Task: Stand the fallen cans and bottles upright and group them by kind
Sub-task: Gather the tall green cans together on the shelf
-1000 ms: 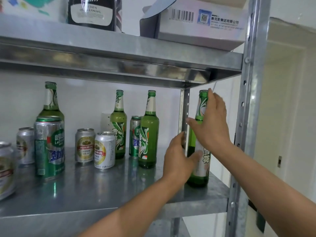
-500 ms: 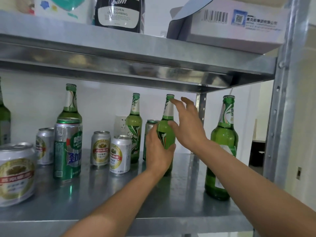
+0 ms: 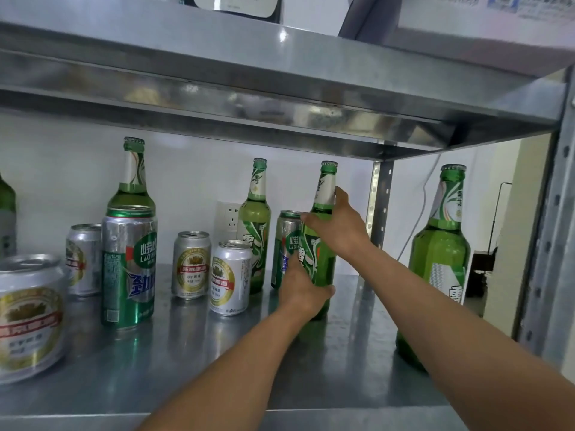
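A green beer bottle (image 3: 322,253) stands upright mid-shelf. My left hand (image 3: 300,290) grips its lower body and my right hand (image 3: 339,227) grips its shoulder and neck. Right behind it stands a tall green can (image 3: 287,244). Another green bottle (image 3: 438,262) stands alone at the right, and two more upright bottles (image 3: 255,225) (image 3: 132,181) stand at the back. A tall green can (image 3: 129,269) and several short silver cans (image 3: 230,278) (image 3: 190,264) (image 3: 83,259) (image 3: 29,318) stand upright to the left.
The steel shelf (image 3: 217,362) carries everything; an upper shelf (image 3: 280,73) hangs close above the bottle tops. A metal upright (image 3: 553,244) bounds the right side, a rear post (image 3: 379,206) stands behind my right hand. A wall socket (image 3: 228,216) sits behind the cans.
Both hands left the right-hand bottle and moved left onto the middle bottle, where they now grip it. The view shifted left and closer.
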